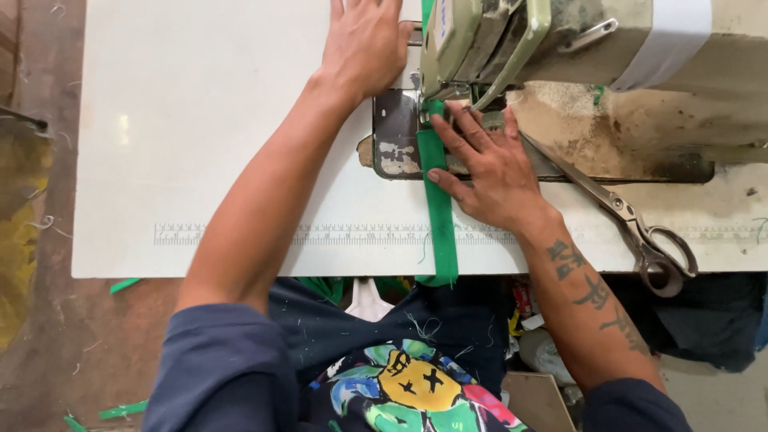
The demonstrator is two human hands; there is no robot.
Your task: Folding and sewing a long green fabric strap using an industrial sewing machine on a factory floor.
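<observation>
Pressing down with my right hand (490, 164), I have the fingers spread flat, unclenched, on the green strip (438, 204) just in front of the sewing machine (512, 40); nothing is gripped, the strip is only pinned under the fingertips against the metal plate (394, 136). The strip runs from under the machine's foot straight toward me across the white table (200, 120) and hangs over its near edge (its far end is hidden beneath the machine head). My left hand (364, 44) lies flat and open on the table behind the plate, beside the machine, touching no cloth that I can see. Scissors (632, 220) lie on the table just right of my right wrist, handles toward me. Green scraps (120, 410) lie on the floor at left.
</observation>
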